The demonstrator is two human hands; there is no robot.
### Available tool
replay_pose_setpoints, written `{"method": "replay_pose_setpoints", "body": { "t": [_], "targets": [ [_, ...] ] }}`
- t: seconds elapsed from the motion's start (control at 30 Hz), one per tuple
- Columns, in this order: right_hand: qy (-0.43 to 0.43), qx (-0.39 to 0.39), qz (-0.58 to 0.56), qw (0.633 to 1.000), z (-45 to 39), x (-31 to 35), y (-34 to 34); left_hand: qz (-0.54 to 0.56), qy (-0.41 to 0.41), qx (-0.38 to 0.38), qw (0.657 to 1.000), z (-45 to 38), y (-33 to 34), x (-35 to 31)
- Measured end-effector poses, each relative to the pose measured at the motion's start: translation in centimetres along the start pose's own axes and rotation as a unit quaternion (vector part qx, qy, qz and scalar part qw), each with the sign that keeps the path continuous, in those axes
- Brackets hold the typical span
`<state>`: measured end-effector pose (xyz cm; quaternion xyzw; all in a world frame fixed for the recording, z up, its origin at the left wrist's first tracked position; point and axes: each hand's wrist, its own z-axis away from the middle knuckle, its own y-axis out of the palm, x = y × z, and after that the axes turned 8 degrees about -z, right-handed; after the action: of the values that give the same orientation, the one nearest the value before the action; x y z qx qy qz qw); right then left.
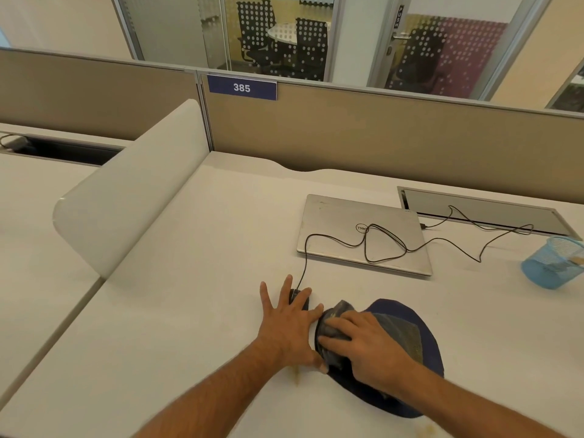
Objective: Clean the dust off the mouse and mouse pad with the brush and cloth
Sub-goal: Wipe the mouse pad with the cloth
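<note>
A: List the surroundings first.

B: Item one, a white desk (189, 279). Item two, a closed silver laptop (363, 235) at the far right of centre, lid down. Item three, the mouse cable (392, 245), looped across that lid and trailing right toward a recessed cable tray (483, 213). Item four, a blue mesh cup (551, 263) near the right edge, tilted, something pale inside that I cannot identify. Item five, a white divider panel (126, 197) at left, and a tan partition (379, 137) behind carrying a plate numbered 385 (241, 87).

A: Anything in the way?

B: From here I see the cable running from the laptop down to the mouse (298, 297), just beyond the fingers. The mouse itself is mostly hidden.

A: And the task items?

B: Dark blue mouse pad (423, 343), near edge of the desk, right of centre. Grey cloth (335, 330), bunched at the pad's left end. I see no brush.

A: Hands?

B: Left hand (290, 324): fully open, fingers spread, flat on the desk and over the mouse, thumb by the pad's edge, gripping nothing that I can see. Right hand (369, 346): palm down, fingers loosely curled onto the cloth, pressing it on the pad.
</note>
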<state>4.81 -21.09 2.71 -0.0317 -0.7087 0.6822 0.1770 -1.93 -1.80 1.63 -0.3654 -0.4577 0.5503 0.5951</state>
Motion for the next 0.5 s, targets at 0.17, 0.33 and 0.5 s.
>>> {"method": "replay_pose_setpoints", "body": {
  "t": [0.17, 0.33, 0.5],
  "targets": [
    [-0.021, -0.013, 0.050, 0.998, 0.7, 0.1, 1.4, 0.002, 0.002, -0.007, 1.000, -0.1, -0.1, -0.1],
    [0.063, 0.000, 0.081, 0.995, -1.2, -1.5, 0.1, 0.005, -0.003, 0.006, 1.000, -0.2, -0.3, -0.3],
    [0.193, -0.020, -0.061, 0.979, -1.8, -3.8, -1.3, -0.001, -0.005, 0.005, 1.000, -0.3, -0.1, -0.3]
  ]
}}
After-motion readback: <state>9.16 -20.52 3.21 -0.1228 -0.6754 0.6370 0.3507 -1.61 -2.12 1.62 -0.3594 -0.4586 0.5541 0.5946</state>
